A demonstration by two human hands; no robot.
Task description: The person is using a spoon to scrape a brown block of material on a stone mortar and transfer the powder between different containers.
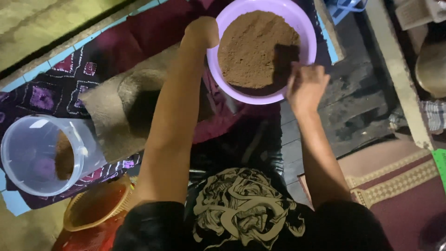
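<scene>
The person is sitting on the floor and looking down over a purple basin (pixel 306 32) that is holding a mound of brown powder (pixel 253 49). The left hand (pixel 202 31) is gripping the basin's near-left rim, the fingers curled over the edge, so the hand is closed around the rim. The right hand (pixel 305 86) is resting at the basin's near-right rim with its fingers bunched loosely together at the edge of the powder; whether it is pinching any powder cannot be told. The basin is sitting in front of the person's lap, above a dark red cloth (pixel 139 32) that is spreading over a patterned purple mat (pixel 51 88). A piece of coarse brown sacking (pixel 116 116) is lying on the mat just left of the left forearm. Farther left, near the mat's edge, a clear plastic tub (pixel 32 155) is lying tilted with some brown powder inside it. Just below it, an orange woven basket (pixel 95 207) is sitting beside the person's left shoulder. A patterned red rug (pixel 399 186) is lying to the right, well apart from the basin.
</scene>
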